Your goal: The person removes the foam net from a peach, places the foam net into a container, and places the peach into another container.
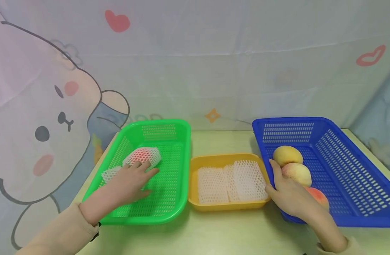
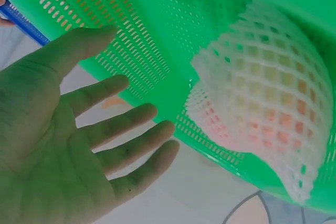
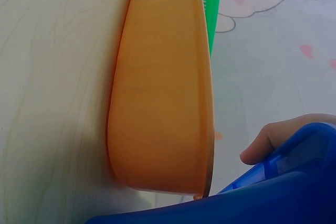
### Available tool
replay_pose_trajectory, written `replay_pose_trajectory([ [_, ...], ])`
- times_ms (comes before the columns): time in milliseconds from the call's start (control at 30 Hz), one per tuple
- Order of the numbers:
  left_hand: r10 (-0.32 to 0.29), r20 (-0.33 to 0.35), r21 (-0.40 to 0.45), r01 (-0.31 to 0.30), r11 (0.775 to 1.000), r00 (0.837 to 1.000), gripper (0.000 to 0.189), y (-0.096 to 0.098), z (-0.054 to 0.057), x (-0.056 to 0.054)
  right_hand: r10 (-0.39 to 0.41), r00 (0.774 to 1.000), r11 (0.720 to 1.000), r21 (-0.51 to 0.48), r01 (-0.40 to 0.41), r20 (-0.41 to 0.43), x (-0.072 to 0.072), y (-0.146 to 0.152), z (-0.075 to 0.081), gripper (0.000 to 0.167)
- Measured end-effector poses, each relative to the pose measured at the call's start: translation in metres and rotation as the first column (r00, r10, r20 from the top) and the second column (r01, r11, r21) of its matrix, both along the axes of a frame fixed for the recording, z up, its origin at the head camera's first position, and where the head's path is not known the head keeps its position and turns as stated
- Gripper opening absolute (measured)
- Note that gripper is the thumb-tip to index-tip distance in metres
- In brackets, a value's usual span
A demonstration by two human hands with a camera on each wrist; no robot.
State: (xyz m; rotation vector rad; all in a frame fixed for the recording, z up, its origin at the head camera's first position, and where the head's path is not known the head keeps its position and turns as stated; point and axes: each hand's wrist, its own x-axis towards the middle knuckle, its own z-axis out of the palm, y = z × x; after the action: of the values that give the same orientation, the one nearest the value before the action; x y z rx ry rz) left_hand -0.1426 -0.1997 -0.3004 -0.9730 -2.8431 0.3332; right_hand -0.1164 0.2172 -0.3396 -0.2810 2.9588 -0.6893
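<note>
Peaches [image 1: 296, 173] in blue basket [image 1: 357, 177]; right hand [image 1: 288, 194] beside them, can't tell its grip. Left hand [image 1: 128, 181] spread, empty, near netted fruit [image 1: 145, 155].

From the head camera I receive a bright scene with soft, rather even light, whose source I cannot locate. Gentle shadows fall on the table [image 1: 225, 230] along the near sides of the green basket [image 1: 141, 220] and the yellow tray [image 1: 228, 207]. The blue basket [image 1: 363, 221] looks stretched toward the right edge. In my left wrist view, the left hand [image 1: 128, 184] takes a strong green tint, and the foam-netted peach [image 2: 273, 103] appears slightly blurred. My right wrist view is dimmer, with shadow beside the tray and softened detail.
</note>
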Motion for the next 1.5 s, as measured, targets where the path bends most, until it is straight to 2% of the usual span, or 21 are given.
replay_pose_trajectory([
  [267, 0.041, 0.095, -0.026, -0.039, 0.999, 0.995, 0.062, -0.006, 0.003, -0.005, -0.002, 1.000, 1.000, -0.005, 0.002, -0.008, 0.001, 0.000, -0.001, 0.076],
  [433, 0.057, 0.113, -0.041, -0.053, 0.998, 0.992, 0.062, -0.009, 0.004, -0.008, 0.000, 1.000, 1.000, -0.004, 0.000, -0.027, 0.001, -0.001, -0.001, 0.075],
  [667, 0.071, 0.125, -0.055, -0.065, 0.996, 0.990, 0.061, -0.015, -0.002, -0.016, -0.001, 1.000, 1.000, -0.003, 0.001, -0.030, 0.002, -0.001, -0.001, 0.075],
  [833, 0.121, 0.188, -0.064, -0.111, 0.992, 0.975, 0.065, -0.020, -0.005, -0.024, -0.005, 1.000, 1.000, -0.001, 0.005, -0.024, 0.001, 0.000, -0.001, 0.075],
  [967, 0.131, 0.223, -0.067, -0.119, 0.991, 0.966, 0.069, -0.024, -0.005, -0.029, -0.007, 1.000, 1.000, -0.006, 0.007, -0.013, 0.001, 0.000, -0.001, 0.075],
  [1367, 0.146, 0.250, -0.074, -0.132, 0.989, 0.957, 0.065, -0.029, -0.005, -0.039, -0.004, 1.000, 1.000, -0.001, 0.004, -0.027, 0.001, -0.001, -0.001, 0.075],
  [1500, 0.173, 0.273, -0.065, -0.162, 0.985, 0.946, 0.062, -0.029, -0.006, -0.039, -0.005, 0.999, 1.000, -0.003, 0.005, -0.034, 0.001, -0.001, -0.001, 0.074],
])
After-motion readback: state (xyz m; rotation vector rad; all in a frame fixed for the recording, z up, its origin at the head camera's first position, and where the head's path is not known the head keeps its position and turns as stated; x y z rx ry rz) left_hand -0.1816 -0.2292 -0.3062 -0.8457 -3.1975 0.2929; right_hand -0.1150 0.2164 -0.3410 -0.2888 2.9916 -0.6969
